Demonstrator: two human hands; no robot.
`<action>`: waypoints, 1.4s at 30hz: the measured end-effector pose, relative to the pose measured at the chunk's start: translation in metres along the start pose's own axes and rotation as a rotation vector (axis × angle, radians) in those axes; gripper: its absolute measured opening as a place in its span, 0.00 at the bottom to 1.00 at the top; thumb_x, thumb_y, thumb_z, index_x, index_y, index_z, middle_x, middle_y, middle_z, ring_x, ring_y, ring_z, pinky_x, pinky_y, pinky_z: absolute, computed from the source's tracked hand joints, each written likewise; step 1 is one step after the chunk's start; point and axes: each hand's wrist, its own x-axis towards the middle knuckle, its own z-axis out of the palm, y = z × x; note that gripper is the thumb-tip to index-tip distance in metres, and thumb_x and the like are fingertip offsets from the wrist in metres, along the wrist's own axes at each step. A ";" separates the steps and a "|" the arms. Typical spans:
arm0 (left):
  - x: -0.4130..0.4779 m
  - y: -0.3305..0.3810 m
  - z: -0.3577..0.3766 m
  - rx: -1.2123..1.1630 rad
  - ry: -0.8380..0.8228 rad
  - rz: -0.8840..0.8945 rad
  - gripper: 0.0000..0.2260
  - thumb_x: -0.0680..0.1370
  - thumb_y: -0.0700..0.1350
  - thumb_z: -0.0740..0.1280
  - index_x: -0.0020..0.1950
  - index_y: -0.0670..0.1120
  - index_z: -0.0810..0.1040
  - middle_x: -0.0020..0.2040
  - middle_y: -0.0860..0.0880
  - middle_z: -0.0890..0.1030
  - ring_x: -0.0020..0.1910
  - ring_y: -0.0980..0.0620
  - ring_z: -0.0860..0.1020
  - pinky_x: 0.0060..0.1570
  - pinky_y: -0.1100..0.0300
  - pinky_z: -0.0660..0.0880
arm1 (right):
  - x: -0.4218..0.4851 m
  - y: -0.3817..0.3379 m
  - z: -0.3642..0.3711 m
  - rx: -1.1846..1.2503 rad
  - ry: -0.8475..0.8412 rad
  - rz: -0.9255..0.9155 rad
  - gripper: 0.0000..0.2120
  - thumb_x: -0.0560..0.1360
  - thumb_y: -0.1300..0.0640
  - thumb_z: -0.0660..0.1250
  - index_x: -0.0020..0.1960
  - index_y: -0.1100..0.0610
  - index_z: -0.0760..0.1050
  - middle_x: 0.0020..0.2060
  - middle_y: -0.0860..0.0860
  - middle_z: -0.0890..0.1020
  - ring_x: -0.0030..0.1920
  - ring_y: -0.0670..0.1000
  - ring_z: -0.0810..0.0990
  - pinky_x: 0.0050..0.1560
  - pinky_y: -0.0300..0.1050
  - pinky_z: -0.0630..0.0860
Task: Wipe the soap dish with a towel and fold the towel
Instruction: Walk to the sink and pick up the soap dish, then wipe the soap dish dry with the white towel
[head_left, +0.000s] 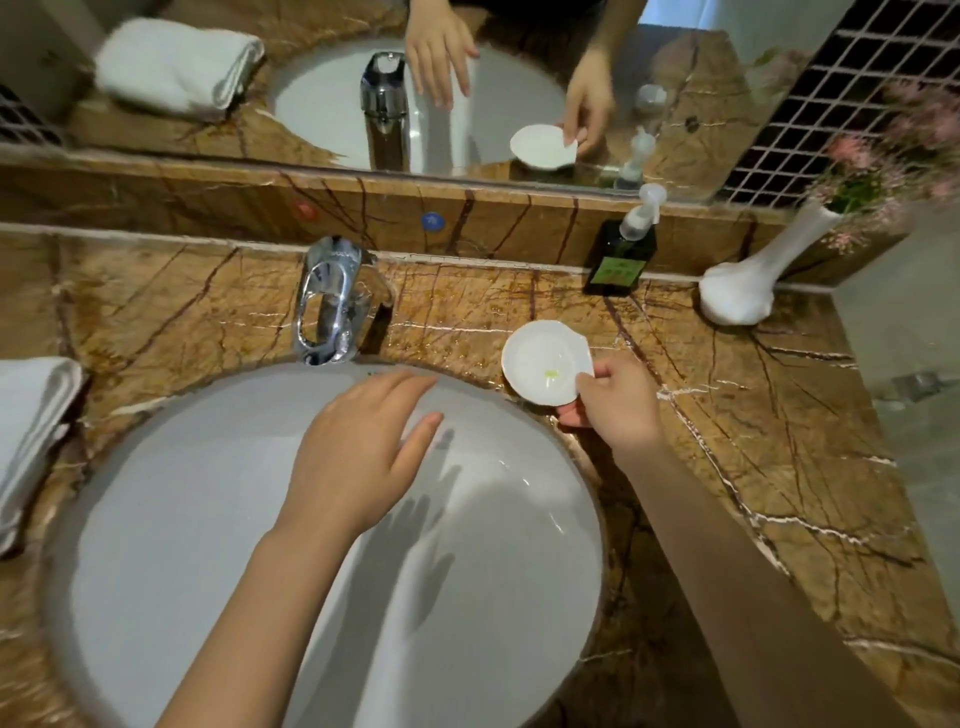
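Soap dish (543, 361), small, white and scallop-edged, sits at the basin's upper right edge on the brown veined marble tabletop (753, 415), pinched at its near right rim by the right hand (615, 402). That hand's thumb lies on top of the rim and the fingers curl under it; whether the dish is lifted or resting on the stone cannot be told. A small yellowish-green smear shows inside the dish near the thumb.

The left hand (363, 457) hovers palm down over the far part of the white round sink (156, 519), fingers stretched out and loosely together, holding nothing. Its shadow falls on the bowl below it.

Just beyond the left hand's fingertips, a chrome faucet (330, 301) stands at the back rim of the sink. The towel (31, 431), white and folded, lies on the tabletop at the far left edge of the view, well apart from both hands.

Behind the dish, against the low marble ledge, stands a dark green pump bottle (621, 254) with a clear pump top. To its right a white vase (748, 286) with a bulbous base and slim neck holds pink flowers (883, 156). Above the ledge a mirror (701, 104) reflects the hands, dish, faucet and towel.
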 end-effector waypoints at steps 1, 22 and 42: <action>-0.007 -0.005 -0.002 -0.003 0.004 -0.011 0.22 0.78 0.56 0.51 0.66 0.49 0.73 0.65 0.49 0.77 0.63 0.47 0.74 0.56 0.51 0.72 | -0.006 -0.002 0.004 -0.011 -0.012 -0.025 0.09 0.74 0.65 0.58 0.48 0.61 0.76 0.30 0.55 0.83 0.31 0.54 0.84 0.42 0.56 0.83; -0.126 -0.124 -0.034 -0.024 0.032 -0.086 0.24 0.78 0.57 0.49 0.67 0.49 0.72 0.66 0.48 0.76 0.66 0.47 0.72 0.62 0.52 0.68 | -0.159 0.011 0.137 -0.457 0.071 -0.580 0.07 0.77 0.59 0.57 0.52 0.60 0.70 0.34 0.57 0.81 0.35 0.60 0.77 0.33 0.51 0.70; -0.124 -0.140 -0.027 -0.054 0.093 -0.235 0.24 0.77 0.58 0.51 0.67 0.49 0.73 0.65 0.48 0.77 0.66 0.47 0.73 0.63 0.52 0.68 | -0.164 -0.022 0.152 -0.135 -0.202 -0.341 0.03 0.75 0.59 0.60 0.42 0.56 0.70 0.28 0.49 0.77 0.32 0.53 0.80 0.36 0.55 0.77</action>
